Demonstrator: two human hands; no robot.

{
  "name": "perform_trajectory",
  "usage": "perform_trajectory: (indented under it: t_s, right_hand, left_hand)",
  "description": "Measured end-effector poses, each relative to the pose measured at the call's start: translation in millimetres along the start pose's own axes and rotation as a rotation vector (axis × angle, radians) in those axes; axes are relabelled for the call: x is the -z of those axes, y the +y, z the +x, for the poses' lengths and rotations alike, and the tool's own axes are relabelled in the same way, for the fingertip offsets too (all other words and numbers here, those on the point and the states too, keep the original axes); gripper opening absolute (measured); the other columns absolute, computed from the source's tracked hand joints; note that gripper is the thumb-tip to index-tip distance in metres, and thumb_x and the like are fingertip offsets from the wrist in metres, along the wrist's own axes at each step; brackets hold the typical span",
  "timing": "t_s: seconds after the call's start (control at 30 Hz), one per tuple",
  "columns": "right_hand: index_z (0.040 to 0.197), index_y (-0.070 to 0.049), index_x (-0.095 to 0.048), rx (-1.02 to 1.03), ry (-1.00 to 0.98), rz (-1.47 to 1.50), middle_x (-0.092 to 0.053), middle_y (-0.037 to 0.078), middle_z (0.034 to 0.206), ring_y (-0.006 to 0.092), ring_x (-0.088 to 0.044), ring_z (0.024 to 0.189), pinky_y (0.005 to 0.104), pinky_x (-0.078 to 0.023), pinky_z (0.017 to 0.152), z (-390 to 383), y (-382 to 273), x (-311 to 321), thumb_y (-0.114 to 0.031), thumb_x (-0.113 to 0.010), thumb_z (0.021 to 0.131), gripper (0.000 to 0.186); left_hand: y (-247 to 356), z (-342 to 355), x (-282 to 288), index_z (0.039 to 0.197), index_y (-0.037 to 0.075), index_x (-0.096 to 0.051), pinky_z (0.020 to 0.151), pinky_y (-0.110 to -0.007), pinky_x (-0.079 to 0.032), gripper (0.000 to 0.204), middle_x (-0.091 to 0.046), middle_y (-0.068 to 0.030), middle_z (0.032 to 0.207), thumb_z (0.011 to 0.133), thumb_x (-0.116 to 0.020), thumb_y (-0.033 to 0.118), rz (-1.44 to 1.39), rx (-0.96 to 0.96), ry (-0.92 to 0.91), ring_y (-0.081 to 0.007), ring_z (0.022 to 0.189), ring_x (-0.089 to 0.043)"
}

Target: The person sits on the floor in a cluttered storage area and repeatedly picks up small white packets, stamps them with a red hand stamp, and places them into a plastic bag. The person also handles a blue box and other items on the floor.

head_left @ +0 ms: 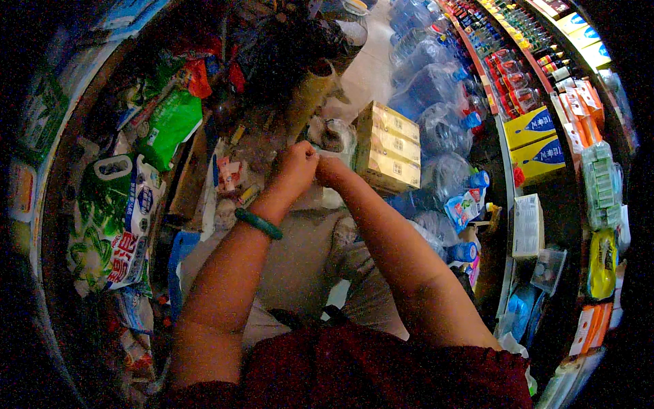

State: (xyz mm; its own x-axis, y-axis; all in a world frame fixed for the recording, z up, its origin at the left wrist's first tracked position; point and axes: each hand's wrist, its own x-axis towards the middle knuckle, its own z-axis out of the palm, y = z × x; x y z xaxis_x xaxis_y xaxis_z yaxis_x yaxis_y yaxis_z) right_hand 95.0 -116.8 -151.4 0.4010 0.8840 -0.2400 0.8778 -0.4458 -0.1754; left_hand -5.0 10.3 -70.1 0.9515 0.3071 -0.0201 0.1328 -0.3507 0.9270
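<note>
My left hand (298,163) and my right hand (331,170) meet in front of me, both with closed fingers. Whatever they pinch, if anything, is too small or hidden to make out. A green bangle (259,223) circles my left wrist. Right beyond my hands lies a clear plastic-wrapped bundle (338,136). Beside it, to the right, stands a stack of yellow cartons (388,150). A tan cardboard piece (310,102) leans past my left hand, and a small pink-and-white packet (230,174) lies to its left.
Shrink-wrapped large water bottles (439,129) line the right side, below shelves of bottles and yellow-blue boxes (535,146). On the left are green detergent bags (109,211) and a bright green bag (170,128). Dark plastic bags (272,51) pile up at the far end.
</note>
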Motion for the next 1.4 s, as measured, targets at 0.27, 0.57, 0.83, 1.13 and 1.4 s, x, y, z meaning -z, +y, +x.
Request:
perform_trajectory:
  t_s: [0.27,0.57,0.83,1.13,1.4]
  right_hand:
    - [0.088,-0.005,-0.059,-0.090,-0.094,-0.061,-0.062,0.014,0.083,0.0287,-0.060,0.077,0.0372,-0.047,0.064,-29.1,-24.8,35.9,-0.012,-0.056,0.071,0.018]
    - [0.098,0.003,-0.052,-0.829,0.156,0.603,-0.060,0.023,0.097,0.0396,-0.059,0.089,0.0437,-0.048,0.074,-21.1,-26.9,-33.9,-0.034,-0.055,0.080,0.041]
    - [0.100,-0.001,-0.050,-0.813,0.156,0.378,-0.059,0.023,0.096,0.0423,-0.056,0.090,0.0483,-0.044,0.075,-38.0,-76.7,38.9,-0.036,-0.045,0.084,0.039]
    - [0.094,0.001,-0.051,-0.796,0.241,0.390,-0.060,0.025,0.089,0.0424,-0.058,0.083,0.0497,-0.046,0.072,-46.5,-71.8,17.3,-0.037,-0.048,0.085,0.039]
    - [0.096,-0.001,-0.054,-0.642,0.128,0.330,-0.060,0.023,0.091,0.0400,-0.058,0.085,0.0472,-0.046,0.072,-57.3,-70.0,32.8,-0.031,-0.054,0.081,0.034]
  left_hand:
    - [9.1,-2.1,-4.0,0.078,0.001,-0.059,0.066,-0.039,-0.047,0.014,-0.062,-0.0170,0.078,0.076,-0.058,0.015,-0.025,0.077,-0.119,-0.0328,0.072,-0.060]
    - [7.4,5.2,-11.9,0.078,0.004,-0.058,0.058,-0.036,-0.046,0.011,-0.060,-0.0121,0.072,0.076,-0.059,0.015,-0.105,0.035,-0.090,-0.0253,0.064,-0.057]
    - [3.0,7.6,-4.6,0.077,0.005,-0.060,0.063,-0.039,-0.047,0.011,-0.062,-0.0160,0.076,0.073,-0.058,0.016,-0.030,-0.043,-0.002,-0.0328,0.069,-0.060]
    - [9.9,4.4,-2.3,0.076,0.004,-0.061,0.063,-0.040,-0.048,0.013,-0.062,-0.0173,0.078,0.074,-0.058,0.016,-0.069,0.058,-0.066,-0.0340,0.071,-0.060]
    - [13.5,4.5,2.0,0.080,0.002,-0.061,0.065,-0.039,-0.047,0.016,-0.062,-0.0187,0.078,0.076,-0.056,0.016,-0.068,0.020,-0.009,-0.0342,0.072,-0.060]
